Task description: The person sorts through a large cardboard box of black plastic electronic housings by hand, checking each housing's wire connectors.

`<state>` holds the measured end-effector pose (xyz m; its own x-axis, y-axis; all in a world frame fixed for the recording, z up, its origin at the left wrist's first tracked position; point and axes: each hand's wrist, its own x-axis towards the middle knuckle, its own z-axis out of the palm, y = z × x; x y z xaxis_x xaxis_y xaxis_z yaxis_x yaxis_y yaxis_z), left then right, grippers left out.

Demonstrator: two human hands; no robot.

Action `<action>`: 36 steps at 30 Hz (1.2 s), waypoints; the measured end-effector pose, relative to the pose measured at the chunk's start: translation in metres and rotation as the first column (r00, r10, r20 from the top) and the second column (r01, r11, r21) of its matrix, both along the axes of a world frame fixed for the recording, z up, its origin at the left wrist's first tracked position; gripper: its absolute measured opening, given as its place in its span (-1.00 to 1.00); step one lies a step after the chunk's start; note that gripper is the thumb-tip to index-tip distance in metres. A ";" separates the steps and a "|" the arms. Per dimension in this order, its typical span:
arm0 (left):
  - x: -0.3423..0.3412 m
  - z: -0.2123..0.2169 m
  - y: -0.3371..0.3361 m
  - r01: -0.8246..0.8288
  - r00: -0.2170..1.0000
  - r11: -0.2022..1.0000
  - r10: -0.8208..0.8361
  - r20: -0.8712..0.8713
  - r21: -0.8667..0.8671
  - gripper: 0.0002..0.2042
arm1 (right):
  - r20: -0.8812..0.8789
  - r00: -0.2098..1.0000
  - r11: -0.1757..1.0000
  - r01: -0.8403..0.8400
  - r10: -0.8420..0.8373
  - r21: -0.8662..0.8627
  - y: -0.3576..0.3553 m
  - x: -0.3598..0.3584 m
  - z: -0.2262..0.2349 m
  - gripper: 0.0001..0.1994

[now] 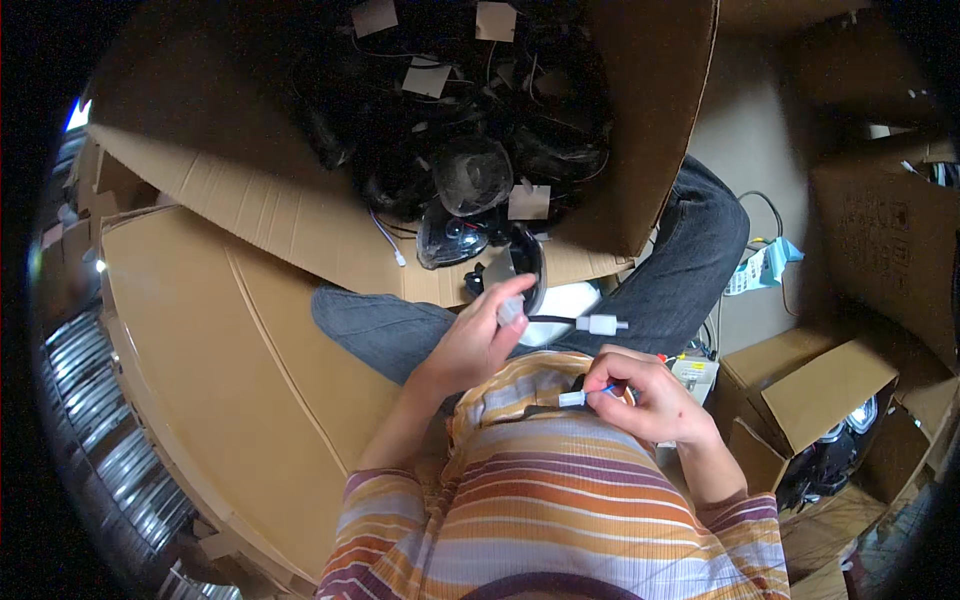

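Head: connector [571, 399] in fingers [612, 408], printed carton [850, 290]

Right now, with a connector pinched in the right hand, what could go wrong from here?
The thin blue wire at the white connector in the right hand might strain if tugged. The white plug on the black cable sticks out past the left hand and could snag. The clear-lensed unit near the open carton's lower flap might slip out if bumped.

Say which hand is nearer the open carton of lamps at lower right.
Right. The right hand is left of the carton; the left hand is farther left and higher in view.
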<state>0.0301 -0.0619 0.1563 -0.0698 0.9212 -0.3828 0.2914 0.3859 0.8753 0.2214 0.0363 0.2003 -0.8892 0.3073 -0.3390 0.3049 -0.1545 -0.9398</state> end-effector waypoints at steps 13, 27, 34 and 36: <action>0.022 0.024 -0.013 0.106 0.982 0.967 -0.065 -0.177 0.233 -0.68 | 0.129 0.951 0.923 0.304 -0.280 -0.235 -0.016 -0.003 -0.001 -0.89; 0.027 0.007 -0.005 0.120 0.848 0.747 0.266 -0.459 0.654 -0.68 | 0.183 0.863 0.872 0.486 -0.470 -0.056 -0.028 -0.010 0.001 -0.96; 0.027 0.010 -0.001 0.277 0.820 0.824 0.065 -0.568 0.494 -0.69 | 0.233 0.855 0.881 0.473 -0.463 0.016 -0.022 -0.014 -0.008 -0.94; 0.026 0.011 0.002 0.166 0.943 0.861 0.004 -0.333 0.480 -0.67 | 0.208 0.868 0.882 0.469 -0.451 -0.045 -0.018 -0.009 -0.018 -0.95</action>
